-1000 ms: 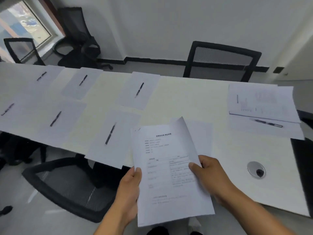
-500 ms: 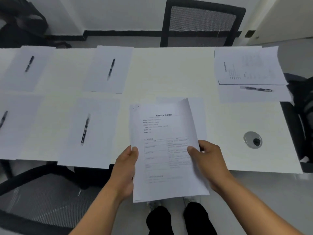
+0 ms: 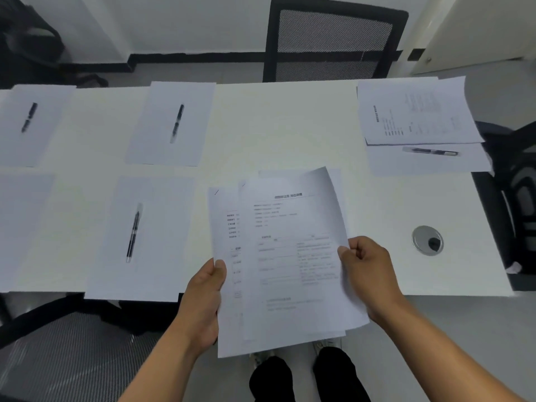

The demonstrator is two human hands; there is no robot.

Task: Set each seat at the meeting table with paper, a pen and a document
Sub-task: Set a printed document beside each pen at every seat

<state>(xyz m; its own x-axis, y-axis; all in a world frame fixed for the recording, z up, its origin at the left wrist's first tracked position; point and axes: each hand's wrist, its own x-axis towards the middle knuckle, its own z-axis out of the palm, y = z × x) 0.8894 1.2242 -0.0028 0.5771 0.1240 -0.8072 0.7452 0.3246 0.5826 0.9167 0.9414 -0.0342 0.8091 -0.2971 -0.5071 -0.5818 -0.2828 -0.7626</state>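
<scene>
1. We hold the printed documents point(image 3: 290, 256) above the near edge of the bench point(image 3: 275, 126).
2. Our left hand point(image 3: 204, 303) pinches the lower sheet at 9 o'clock.
3. Our right hand point(image 3: 368, 271) pinches the top sheet at 3 o'clock.
4. A pen point(image 3: 132, 232) lies on blank paper point(image 3: 162, 256), at 9 o'clock from the documents.

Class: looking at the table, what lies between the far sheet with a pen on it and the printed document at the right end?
The head view shows only bare white table between that sheet and the printed document.
</scene>
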